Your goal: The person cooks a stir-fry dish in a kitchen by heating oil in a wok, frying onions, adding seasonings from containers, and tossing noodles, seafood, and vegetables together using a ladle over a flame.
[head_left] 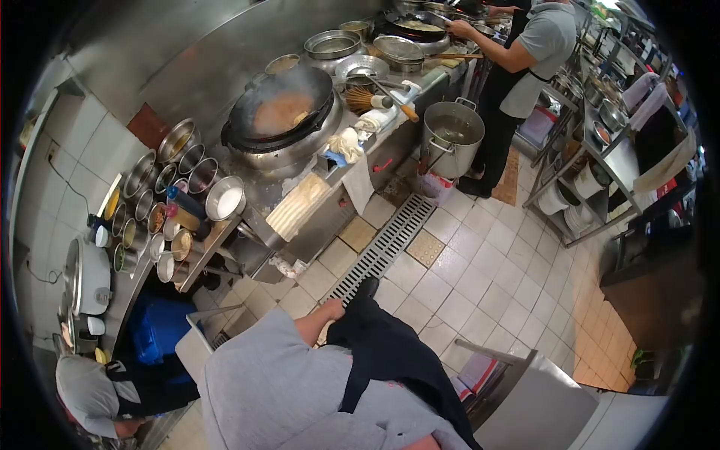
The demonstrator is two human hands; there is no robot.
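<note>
Hanging against the dark apron [373,330], the left hand [330,309] shows no clear grip; finger closure cannot be told. Right hand out of view. Beyond the left hand, 1 wok [244,114] holds steaming reddish contents [281,115]. Heating appears underway; contents not yet removed.

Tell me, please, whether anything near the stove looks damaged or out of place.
A reddish-brown patch stands out against the pale tile and grey metal left of the steaming wok; whether it is damage, I cannot tell.
</note>
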